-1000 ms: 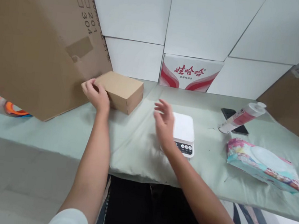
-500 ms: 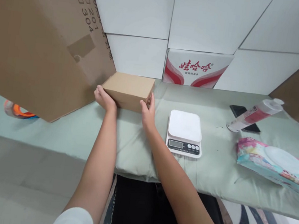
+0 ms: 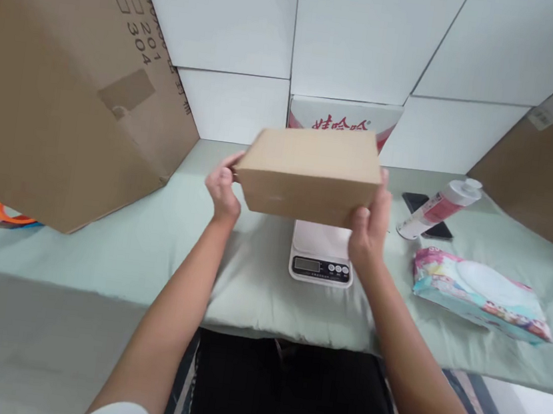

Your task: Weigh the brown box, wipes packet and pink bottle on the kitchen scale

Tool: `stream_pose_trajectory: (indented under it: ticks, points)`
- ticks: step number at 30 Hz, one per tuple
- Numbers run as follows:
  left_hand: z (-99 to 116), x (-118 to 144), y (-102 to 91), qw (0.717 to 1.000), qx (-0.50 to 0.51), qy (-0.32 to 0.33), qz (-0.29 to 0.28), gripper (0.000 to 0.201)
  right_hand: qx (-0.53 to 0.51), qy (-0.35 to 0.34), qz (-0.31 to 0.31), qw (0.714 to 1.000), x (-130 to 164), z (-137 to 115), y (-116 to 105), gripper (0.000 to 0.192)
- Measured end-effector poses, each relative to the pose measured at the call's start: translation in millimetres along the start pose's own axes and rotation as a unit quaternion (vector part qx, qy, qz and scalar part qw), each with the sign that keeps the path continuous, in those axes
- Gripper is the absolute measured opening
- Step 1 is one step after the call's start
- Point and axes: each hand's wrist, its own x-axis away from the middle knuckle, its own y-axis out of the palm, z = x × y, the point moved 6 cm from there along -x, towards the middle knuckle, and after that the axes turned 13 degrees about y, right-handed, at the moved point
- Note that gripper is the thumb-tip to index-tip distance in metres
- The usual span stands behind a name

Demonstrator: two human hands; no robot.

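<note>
The left hand (image 3: 222, 190) and right hand (image 3: 367, 226) press on each end of the brown box (image 3: 309, 173), so it stays up above the white scale (image 3: 322, 253).

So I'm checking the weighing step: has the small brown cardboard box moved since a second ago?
Yes. The small brown cardboard box, held by the left hand and right hand, has moved right, from beside the large cardboard sheet to above the white kitchen scale.

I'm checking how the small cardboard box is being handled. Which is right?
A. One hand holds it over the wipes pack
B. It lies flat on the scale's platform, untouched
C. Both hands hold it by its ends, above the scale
C: the left hand and right hand grip the ends of the small cardboard box, which is raised in front of the white scale.
</note>
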Motion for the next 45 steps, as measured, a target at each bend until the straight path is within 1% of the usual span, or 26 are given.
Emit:
stream_pose_trajectory:
  ticks: [2,3,4,6,8,10,13,16,22,24,27,33,39,42,45]
  points:
    - [12,16,23.9,0.998,0.035,0.021,-0.054,0.072,0.026,0.0,0.012,1.0,7,28,-34,0.071]
    - [18,23,33.3,0.995,0.045,0.037,-0.08,0.07,0.035,0.006,0.018,0.999,12,39,-46,0.072]
    - [24,29,40.7,0.992,0.049,0.051,-0.102,0.068,0.04,0.014,0.024,0.999,16,47,-53,0.074]
    - [30,39,49.1,0.989,0.043,0.068,-0.127,0.064,0.041,0.03,0.044,0.998,26,56,-59,0.077]
    - [31,45,51.7,0.989,0.032,0.061,-0.131,0.064,0.033,0.033,0.069,0.997,33,56,-58,0.074]
    - [27,49,53.0,0.99,0.029,0.041,-0.131,0.065,0.019,0.023,0.089,0.996,37,51,-55,0.066]
    - [22,53,56.4,0.989,0.028,0.03,-0.14,0.068,-0.014,0.013,0.097,0.995,38,49,-54,0.057]
    - [21,55,59.7,0.988,0.026,0.037,-0.145,0.07,-0.033,0.028,0.096,0.994,37,55,-55,0.053]
    - [26,54,58.7,0.987,0.029,0.07,-0.145,0.066,-0.023,0.048,0.088,0.995,35,58,-54,0.052]
    - [26,55,57.6,0.986,0.034,0.073,-0.148,0.066,-0.027,0.048,0.089,0.994,34,58,-53,0.051]
    - [24,56,56.1,0.985,0.031,0.068,-0.154,0.069,-0.03,0.047,0.094,0.994,34,58,-53,0.052]
    - [20,57,54.7,0.985,0.012,0.063,-0.161,0.075,-0.018,0.068,0.091,0.993,34,62,-54,0.055]
    - [18,58,55.3,0.984,0.02,0.058,-0.166,0.076,-0.01,0.057,0.097,0.994,34,61,-55,0.055]
    - [15,59,56.0,0.986,0.037,0.042,-0.159,0.076,-0.018,0.043,0.092,0.995,34,64,-55,0.053]
    - [10,58,55.7,0.988,0.057,0.02,-0.144,0.075,-0.019,0.041,0.087,0.995,34,71,-54,0.056]
